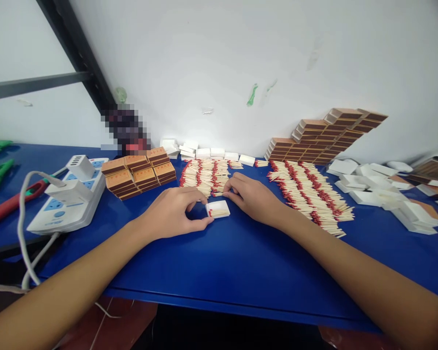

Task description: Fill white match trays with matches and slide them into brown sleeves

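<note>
A small white matchbox tray (pixel 218 209) with a few red-tipped matches in it lies on the blue table (pixel 241 262) between my hands. My left hand (pixel 175 212) curls round the tray's left end, thumb and fingertips touching it. My right hand (pixel 253 197) rests just right of the tray, its fingers bent and pinched at the edge of a pile of red-tipped matches (pixel 204 176). What the right fingers hold, if anything, is hidden.
A longer spread of matches (pixel 310 194) lies to the right. Brown matchbox sleeves are stacked at left (pixel 138 172) and against the wall at right (pixel 324 138). White empty trays (pixel 383 192) are scattered far right and along the wall. A power strip (pixel 67 199) with plugs sits left.
</note>
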